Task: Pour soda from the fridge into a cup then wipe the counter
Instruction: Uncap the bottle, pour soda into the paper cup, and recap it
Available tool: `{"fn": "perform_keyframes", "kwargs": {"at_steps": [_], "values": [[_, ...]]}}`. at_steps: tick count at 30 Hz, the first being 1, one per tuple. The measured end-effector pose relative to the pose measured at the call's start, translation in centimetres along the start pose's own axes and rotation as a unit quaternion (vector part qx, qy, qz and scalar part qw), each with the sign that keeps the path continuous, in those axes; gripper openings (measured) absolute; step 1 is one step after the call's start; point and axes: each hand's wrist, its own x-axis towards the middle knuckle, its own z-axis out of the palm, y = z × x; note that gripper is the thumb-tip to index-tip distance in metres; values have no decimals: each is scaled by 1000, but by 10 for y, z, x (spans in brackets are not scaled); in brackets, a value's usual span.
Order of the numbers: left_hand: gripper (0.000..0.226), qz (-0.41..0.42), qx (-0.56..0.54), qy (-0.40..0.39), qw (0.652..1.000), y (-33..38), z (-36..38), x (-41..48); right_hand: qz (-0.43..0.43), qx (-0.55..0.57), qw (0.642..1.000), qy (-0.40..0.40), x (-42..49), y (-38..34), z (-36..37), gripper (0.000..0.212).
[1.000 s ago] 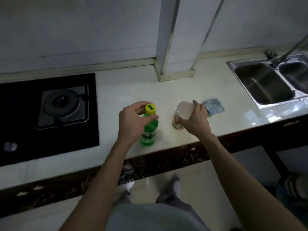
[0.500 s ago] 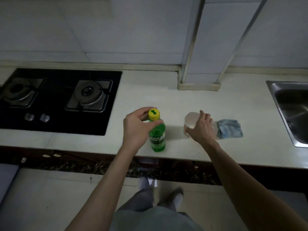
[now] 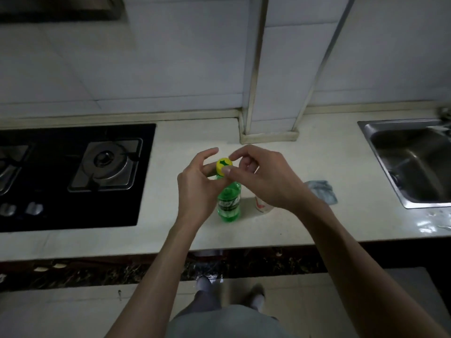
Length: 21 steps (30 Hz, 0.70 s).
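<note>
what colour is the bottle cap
The cap is yellow with a green mark on top; head view.

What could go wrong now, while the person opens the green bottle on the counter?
1. The right hand pinches the yellow cap while the left hand holds only the neck of the soda bottle; soda may foam out.
2. The paper cup stands close by the right wrist and could be knocked over.

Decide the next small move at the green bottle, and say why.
Probably twist the yellow screw cap off: the right hand pinches it, the left hand holds the green plastic soda bottle by its neck, and the white paper cup stands beside it.
</note>
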Motion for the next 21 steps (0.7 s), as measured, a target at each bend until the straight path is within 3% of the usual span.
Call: {"fn": "perform_keyframes", "kwargs": {"at_steps": [2, 10, 13, 17, 21], "values": [[57, 26, 2, -2, 1000, 4, -1, 3, 9, -23, 999, 24, 6, -8, 5, 39], [54, 96, -20, -12, 995, -5, -18, 12, -60, -174, 982, 37, 30, -30, 18, 26], [55, 93, -21, -44, 994, -11, -23, 16, -80, -157, 983, 51, 35, -39, 16, 28], [75, 67, 20, -95, 993, -27, -28, 22, -118, -122, 979, 116, 33, -54, 8, 24], [71, 81, 11, -86, 993, -35, -32, 28, -107, -76, 975, 179, 29, -66, -4, 15]]}}
